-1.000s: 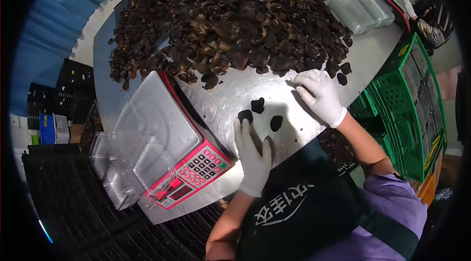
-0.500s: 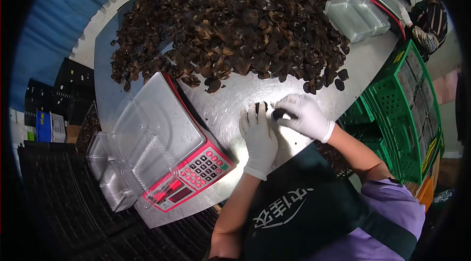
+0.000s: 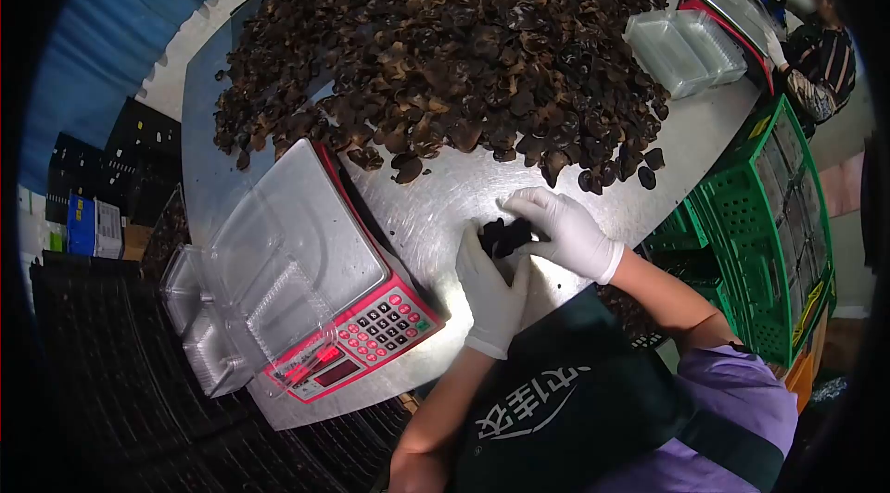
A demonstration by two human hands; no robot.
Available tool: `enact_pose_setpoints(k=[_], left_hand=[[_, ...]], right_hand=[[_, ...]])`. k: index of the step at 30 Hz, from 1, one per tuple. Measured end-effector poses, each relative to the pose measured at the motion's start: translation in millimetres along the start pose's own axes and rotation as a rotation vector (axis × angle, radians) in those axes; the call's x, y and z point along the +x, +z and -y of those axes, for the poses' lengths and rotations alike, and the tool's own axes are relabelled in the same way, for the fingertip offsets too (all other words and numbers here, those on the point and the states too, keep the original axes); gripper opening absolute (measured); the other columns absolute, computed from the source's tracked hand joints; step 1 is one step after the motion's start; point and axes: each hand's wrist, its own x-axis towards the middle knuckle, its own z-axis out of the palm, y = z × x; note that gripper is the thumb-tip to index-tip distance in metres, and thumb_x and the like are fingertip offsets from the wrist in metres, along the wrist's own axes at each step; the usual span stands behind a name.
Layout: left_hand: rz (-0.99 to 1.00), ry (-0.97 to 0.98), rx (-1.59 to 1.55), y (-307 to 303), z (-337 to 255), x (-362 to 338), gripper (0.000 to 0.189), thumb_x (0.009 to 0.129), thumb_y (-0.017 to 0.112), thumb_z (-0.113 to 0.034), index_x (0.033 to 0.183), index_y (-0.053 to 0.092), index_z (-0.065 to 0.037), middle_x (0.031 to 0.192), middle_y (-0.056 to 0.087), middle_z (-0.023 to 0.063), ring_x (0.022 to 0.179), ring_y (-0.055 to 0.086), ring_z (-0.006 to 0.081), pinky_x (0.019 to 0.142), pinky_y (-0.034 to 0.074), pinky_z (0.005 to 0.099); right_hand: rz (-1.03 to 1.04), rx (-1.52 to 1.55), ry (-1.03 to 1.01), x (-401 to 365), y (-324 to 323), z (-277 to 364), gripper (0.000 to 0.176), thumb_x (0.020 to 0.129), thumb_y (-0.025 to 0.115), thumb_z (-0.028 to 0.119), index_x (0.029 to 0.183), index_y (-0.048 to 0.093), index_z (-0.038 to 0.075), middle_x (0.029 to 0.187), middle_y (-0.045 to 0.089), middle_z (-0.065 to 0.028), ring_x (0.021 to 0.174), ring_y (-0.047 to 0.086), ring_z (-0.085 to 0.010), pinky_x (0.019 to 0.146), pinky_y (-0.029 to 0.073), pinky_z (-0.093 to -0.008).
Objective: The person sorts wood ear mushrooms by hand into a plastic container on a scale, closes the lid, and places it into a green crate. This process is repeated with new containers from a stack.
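Note:
Both my hands wear white gloves and meet over the metal table near its front edge. Dark wood ear mushroom pieces point(image 3: 505, 237) are bunched between them. My left hand point(image 3: 489, 294) is closed along the near left side of the bunch, its fingers partly hidden. From the right, my right hand point(image 3: 567, 238) pinches the same bunch with thumb and fingers. Just beyond lies a large heap of wood ear mushrooms point(image 3: 445, 57), with a few loose pieces at its near edge.
Left of my hands stands a red weighing scale point(image 3: 306, 215) with clear plastic trays point(image 3: 278, 308) overlapping its near left side. More clear trays point(image 3: 684, 53) sit by a second scale point(image 3: 732, 6), where another person point(image 3: 820, 67) works. Green crates point(image 3: 769, 224) stand at right.
My hands have turned and come together around the mushroom pieces, which now show as a larger bunch between them. Earlier, each hand had a separate dark piece at its fingertips.

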Motion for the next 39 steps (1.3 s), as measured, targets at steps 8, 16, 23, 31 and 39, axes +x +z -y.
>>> enact_pose_setpoints(k=[8, 16, 23, 31, 39], left_hand=[[0.037, 0.023, 0.115, 1.4, 1.8, 1.5, 0.089, 0.079, 0.073, -0.022, 0.144, 0.023, 0.011, 0.138, 0.041, 0.0304, 0.128, 0.04, 0.0449, 0.109, 0.03, 0.0501], [0.028, 0.018, 0.115, 4.6, 7.0, 0.8, 0.087, 0.078, 0.072, -0.02, 0.144, 0.024, 0.012, 0.14, 0.039, 0.031, 0.13, 0.038, 0.0458, 0.11, 0.029, 0.0506], [-0.032, 0.12, 0.245, 7.3, 7.1, 0.3, 0.09, 0.077, 0.074, -0.022, 0.145, 0.024, 0.009, 0.141, 0.038, 0.0294, 0.135, 0.032, 0.048, 0.111, 0.027, 0.0558], [-0.016, 0.105, 0.153, 3.4, 5.7, 3.0, 0.092, 0.072, 0.075, -0.023, 0.145, 0.026, 0.007, 0.133, 0.043, 0.0268, 0.13, 0.034, 0.0492, 0.109, 0.027, 0.0571], [-0.05, 0.095, 0.206, 5.3, 7.1, 1.0, 0.093, 0.069, 0.077, -0.02, 0.144, 0.029, 0.007, 0.138, 0.04, 0.0296, 0.129, 0.037, 0.0465, 0.109, 0.03, 0.0542]], right_hand=[[-0.125, -0.475, 0.107, 52.2, 11.3, -49.3, 0.019, 0.078, 0.069, 0.021, 0.093, 0.069, 0.009, 0.087, 0.057, -0.0078, 0.087, 0.056, -0.0259, 0.074, 0.041, -0.0387], [-0.146, -0.398, -0.056, 44.4, -7.5, -45.9, 0.016, 0.079, 0.068, 0.023, 0.087, 0.07, 0.009, 0.095, 0.06, -0.0065, 0.093, 0.056, -0.0257, 0.077, 0.044, -0.0387], [0.532, -0.327, 0.204, -48.8, -137.1, -1.9, 0.028, 0.078, 0.072, 0.03, 0.099, 0.069, 0.011, 0.09, 0.066, -0.0087, 0.082, 0.065, -0.0298, 0.069, 0.051, -0.0403], [0.026, 0.456, 0.203, -21.8, 18.6, -2.1, 0.04, 0.081, 0.065, 0.012, 0.121, 0.06, 0.006, 0.1, 0.061, -0.0141, 0.089, 0.062, -0.0289, 0.08, 0.051, -0.0364], [-0.177, -0.632, 0.097, 23.7, -15.0, -52.1, 0.032, 0.077, 0.068, 0.015, 0.108, 0.065, 0.01, 0.094, 0.058, -0.008, 0.092, 0.057, -0.0285, 0.077, 0.045, -0.0407]])
